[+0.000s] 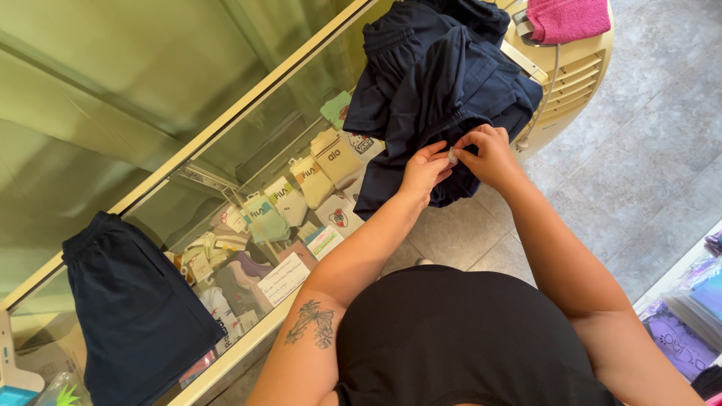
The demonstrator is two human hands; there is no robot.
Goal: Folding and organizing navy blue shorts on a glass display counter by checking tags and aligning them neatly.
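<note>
Under the glass of your surface [226,128], a row of carded sock packs [301,188] runs along its near edge, pale green, cream and white; beside them lies a white handwritten card [282,278]; between your hands a small white tag [453,156] shows; purple wrapped packages [681,342] sit at the far right.

1. Two hands: left hand [425,169] and right hand [489,154], meeting on one small pale tag [453,156].
2. One heap of navy garments [436,83] under the hands.
3. One folded navy shorts [135,308], well left of the hands.
4. One pink towel [565,19] beyond the right hand.
</note>
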